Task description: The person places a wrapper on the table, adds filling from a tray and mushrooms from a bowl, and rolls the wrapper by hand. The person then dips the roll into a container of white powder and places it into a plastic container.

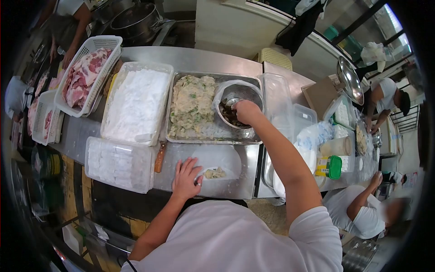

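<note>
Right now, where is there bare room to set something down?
Bare steel counter shows beyond the filling tray, and a slim patch lies between the translucent sheet and the seam. Right of the seam, clear tubs crowd it; at far left, meat baskets do.

Set around a steel worktop [195,55] in a kitchen.
Backed by a pale wall [226,36] at top centre, brightened through dark-framed windows [393,20] at upper right; furnished with a yellowish stool [275,58] just beyond the worktop, floored in yellow at lower left.
</note>
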### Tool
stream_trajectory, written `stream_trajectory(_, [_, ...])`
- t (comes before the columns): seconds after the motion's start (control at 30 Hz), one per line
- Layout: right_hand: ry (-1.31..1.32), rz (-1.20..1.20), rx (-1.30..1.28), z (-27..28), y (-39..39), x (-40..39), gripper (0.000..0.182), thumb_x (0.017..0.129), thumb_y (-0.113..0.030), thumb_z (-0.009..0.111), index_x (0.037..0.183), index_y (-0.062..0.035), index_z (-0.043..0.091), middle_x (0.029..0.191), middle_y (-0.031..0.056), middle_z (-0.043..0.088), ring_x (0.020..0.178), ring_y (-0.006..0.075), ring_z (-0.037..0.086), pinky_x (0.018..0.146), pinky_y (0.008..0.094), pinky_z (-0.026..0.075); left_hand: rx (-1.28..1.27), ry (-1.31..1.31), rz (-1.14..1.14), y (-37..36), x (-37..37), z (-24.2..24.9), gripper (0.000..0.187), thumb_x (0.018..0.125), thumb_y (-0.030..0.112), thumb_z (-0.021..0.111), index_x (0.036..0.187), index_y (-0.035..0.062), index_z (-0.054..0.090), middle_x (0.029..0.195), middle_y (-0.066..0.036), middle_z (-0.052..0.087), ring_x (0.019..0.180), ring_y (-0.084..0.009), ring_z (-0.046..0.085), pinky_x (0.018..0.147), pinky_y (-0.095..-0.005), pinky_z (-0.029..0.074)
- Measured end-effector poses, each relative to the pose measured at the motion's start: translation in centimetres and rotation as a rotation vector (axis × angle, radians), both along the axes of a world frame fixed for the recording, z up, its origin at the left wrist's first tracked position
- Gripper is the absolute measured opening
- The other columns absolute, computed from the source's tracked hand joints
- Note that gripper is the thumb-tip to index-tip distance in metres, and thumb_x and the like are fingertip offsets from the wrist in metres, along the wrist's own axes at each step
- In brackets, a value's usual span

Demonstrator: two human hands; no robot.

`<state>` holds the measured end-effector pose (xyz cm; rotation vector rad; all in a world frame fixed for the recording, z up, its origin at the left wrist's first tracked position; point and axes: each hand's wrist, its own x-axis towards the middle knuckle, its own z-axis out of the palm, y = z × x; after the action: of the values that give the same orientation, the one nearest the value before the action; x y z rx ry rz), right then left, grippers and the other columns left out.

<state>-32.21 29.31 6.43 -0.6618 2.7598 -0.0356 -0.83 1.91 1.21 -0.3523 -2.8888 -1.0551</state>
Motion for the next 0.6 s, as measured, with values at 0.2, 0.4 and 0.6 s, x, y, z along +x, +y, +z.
stream_trajectory(0.2, [-0.128,0.115,0.250,3.2,-0.7,-0.5,0.026,0.088,-0.013,0.068,0.109,-0.0055,0.082,0.117,0.0208,0.080,0.110,0.0362,0.078,0.095,0.0480,0.064,-0.002,0.013,0.010,0.0,0.2,-0.1,0.038,0.089,0.020,0.076,0.126,0.0105,0.073,0.157,-0.014,0.059,0.152,-0.0374,0.048,0.129,-0.0638,0.027])
stream_trajectory(0.4, [-0.070,0.173,0.221,2.6,-0.2,-0.5,0.027,0.086,-0.015,0.067,0.106,-0.0062,0.083,0.113,0.0210,0.081,0.107,0.0372,0.078,0.095,0.0479,0.063,-0.008,0.018,-0.006,0.0,0.0,-0.5,0.040,0.088,0.019,0.077,0.127,0.0098,0.073,0.158,-0.015,0.058,0.151,-0.0405,0.048,0.129,-0.0642,0.027])
stream_trajectory(0.6, [-0.176,0.131,0.105,2.0,0.7,-0.6,0.033,0.083,-0.011,0.066,0.113,-0.0101,0.079,0.108,0.0203,0.079,0.108,0.0399,0.076,0.095,0.0510,0.060,-0.025,0.037,-0.006,0.1,0.0,-0.3,0.038,0.090,0.019,0.075,0.127,0.0098,0.073,0.155,-0.013,0.060,0.151,-0.0373,0.048,0.129,-0.0634,0.028])
